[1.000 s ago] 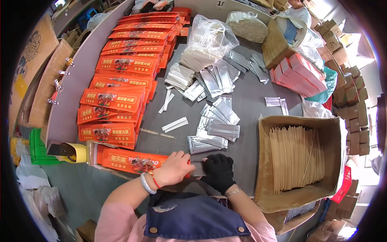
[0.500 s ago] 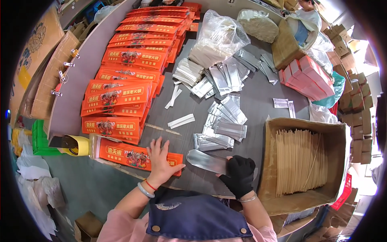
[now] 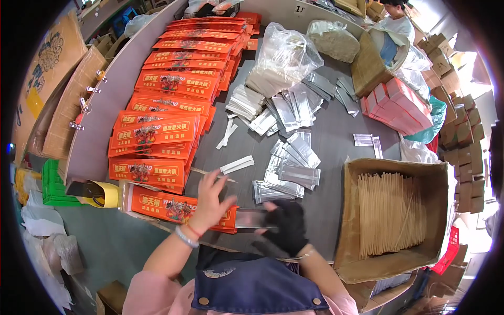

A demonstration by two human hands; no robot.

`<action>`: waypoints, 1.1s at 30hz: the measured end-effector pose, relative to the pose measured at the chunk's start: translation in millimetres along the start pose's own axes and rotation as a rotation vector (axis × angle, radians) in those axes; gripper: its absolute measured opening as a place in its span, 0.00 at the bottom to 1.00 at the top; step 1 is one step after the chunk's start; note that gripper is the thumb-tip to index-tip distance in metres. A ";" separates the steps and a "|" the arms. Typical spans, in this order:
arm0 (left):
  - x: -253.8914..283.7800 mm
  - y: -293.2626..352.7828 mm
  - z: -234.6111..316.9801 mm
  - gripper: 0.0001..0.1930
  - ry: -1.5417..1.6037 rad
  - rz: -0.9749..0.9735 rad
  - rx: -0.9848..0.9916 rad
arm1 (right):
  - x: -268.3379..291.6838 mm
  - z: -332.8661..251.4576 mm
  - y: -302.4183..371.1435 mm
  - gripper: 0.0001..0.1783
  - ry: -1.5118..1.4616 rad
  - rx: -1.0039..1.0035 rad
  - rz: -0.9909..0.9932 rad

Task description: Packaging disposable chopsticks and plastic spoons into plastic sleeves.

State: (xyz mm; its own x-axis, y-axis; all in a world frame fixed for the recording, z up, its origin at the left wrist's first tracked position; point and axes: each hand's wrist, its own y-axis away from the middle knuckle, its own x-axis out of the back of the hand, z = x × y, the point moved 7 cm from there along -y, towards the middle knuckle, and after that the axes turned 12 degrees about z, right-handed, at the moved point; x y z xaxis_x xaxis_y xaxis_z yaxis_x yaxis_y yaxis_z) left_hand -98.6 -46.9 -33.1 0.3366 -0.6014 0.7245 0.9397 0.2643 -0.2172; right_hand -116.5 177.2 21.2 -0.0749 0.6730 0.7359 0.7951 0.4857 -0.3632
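Note:
A red printed paper sleeve (image 3: 157, 203) lies on top of a small pile at the table's near left edge. My bare left hand (image 3: 210, 202) is over its right part, fingers apart, holding nothing. My right hand (image 3: 286, 227), in a black fingerless glove, is smeared by motion. Its thumb and fingers are closed about a shiny, flat, tongue-shaped metal piece (image 3: 249, 218). The far end of that piece is hidden at the sleeve's right end; it seems to be inside. Just beyond my hands lie silver flat packets (image 3: 299, 173) and a white paper-wrapped strip (image 3: 237, 165).
Overlapping red sleeves (image 3: 173, 81) run up the table's left side. A cardboard box (image 3: 344, 220) of wooden chopsticks (image 3: 391, 215) stands at right. Beyond are a clear plastic bag (image 3: 286, 55), pink-red packs (image 3: 396, 107) and another person (image 3: 396, 26). A yellow ring-shaped holder (image 3: 107, 194) sits at left.
My right hand has moved left, bringing the metal piece to the sleeve's right end. My left hand has lifted a little and its fingers have shifted away from the sleeve's end.

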 end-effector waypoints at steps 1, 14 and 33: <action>-3.0 -23.2 5.2 0.31 0.080 0.063 -0.072 | 19.8 22.3 9.6 0.33 0.076 0.011 0.049; -14.0 -87.3 2.0 0.02 -0.125 0.041 -0.195 | 164.0 196.3 142.0 0.11 1.061 -0.785 0.135; -115.6 -95.0 122.1 0.12 -0.037 -0.168 -0.407 | 157.3 179.5 164.0 0.09 0.869 -1.023 0.203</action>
State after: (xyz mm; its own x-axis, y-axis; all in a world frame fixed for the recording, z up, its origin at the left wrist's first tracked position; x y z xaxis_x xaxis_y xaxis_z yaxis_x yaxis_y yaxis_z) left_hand -234.3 89.5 -16.4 0.1816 -0.5812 0.7932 0.9310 -0.1581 -0.3290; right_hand -106.0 462.9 -25.2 0.1942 -0.0690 0.9785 0.8626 -0.4630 -0.2038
